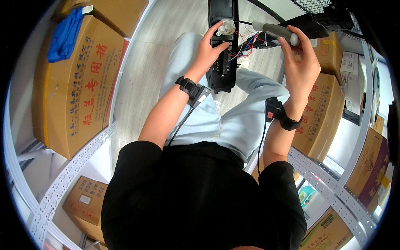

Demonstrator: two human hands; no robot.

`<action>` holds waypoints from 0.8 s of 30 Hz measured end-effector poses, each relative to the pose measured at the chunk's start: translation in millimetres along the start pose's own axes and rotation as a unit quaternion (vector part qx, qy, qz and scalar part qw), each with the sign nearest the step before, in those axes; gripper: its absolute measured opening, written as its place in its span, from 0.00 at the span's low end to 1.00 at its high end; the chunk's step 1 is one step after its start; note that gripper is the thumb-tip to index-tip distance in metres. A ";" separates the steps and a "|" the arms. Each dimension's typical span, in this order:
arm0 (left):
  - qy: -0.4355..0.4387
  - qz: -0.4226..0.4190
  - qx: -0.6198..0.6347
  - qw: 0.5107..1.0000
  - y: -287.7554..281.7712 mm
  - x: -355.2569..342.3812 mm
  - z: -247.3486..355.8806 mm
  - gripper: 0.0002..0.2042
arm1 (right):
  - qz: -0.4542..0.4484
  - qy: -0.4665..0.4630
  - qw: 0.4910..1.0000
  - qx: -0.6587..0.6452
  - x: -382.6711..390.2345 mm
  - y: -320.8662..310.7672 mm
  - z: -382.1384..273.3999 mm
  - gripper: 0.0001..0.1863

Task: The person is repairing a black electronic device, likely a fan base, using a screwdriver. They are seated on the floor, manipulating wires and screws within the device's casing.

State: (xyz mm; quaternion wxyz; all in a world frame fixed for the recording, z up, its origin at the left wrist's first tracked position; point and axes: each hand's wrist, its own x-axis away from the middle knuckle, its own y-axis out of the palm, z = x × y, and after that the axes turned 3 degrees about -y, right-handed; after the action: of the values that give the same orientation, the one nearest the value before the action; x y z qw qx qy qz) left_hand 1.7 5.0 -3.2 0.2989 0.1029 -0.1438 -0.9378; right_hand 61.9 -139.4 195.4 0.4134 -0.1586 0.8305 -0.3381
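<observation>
A long black plastic housing [223,81] stretches away from me above my knees, with rows of small fittings along its middle. On its upper part sits a clear round plastic piece [226,27]. My left hand [207,50] grips the housing's left edge, its index finger at the clear piece and its thumb across the panel; the other fingers are mostly hidden. My right hand [301,62] is closed around the grey handle of a screwdriver [275,32]. The screwdriver's thin dark shaft points left, its tip at the clear piece. Red, blue and white wires [251,43] run from the housing rightward.
A black part [306,27] and black mesh [312,4] stand at the upper right. Metal shelves with cartons [79,83] flank both sides, a blue cloth [66,35] lying on the left one. More cartons [318,116] are close by my right forearm. Cabled black bands circle both wrists.
</observation>
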 end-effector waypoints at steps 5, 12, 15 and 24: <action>-0.013 0.004 0.006 1.000 -3.6 2.9 6.1 0.33 | -0.010 -0.006 1.000 -0.004 1.8 4.4 2.7 0.17; 0.010 0.004 -0.025 1.000 -1.1 0.9 -0.9 0.33 | -0.029 -0.014 0.999 -0.023 -1.8 -0.6 9.2 0.16; 0.010 0.005 -0.029 1.000 -3.9 1.0 -2.4 0.33 | -0.026 0.032 0.999 -0.026 -3.7 -0.6 11.5 0.16; -0.001 -0.013 0.003 1.000 -3.0 1.2 1.9 0.33 | -0.001 0.064 0.997 -0.048 -6.7 -2.4 13.2 0.18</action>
State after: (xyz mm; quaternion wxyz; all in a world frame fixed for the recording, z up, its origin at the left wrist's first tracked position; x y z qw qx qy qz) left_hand -1.4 7.1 -2.6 0.2860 0.1046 -0.1458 -0.9413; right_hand 76.4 -143.2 195.3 0.3507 -0.1565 0.8705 -0.3079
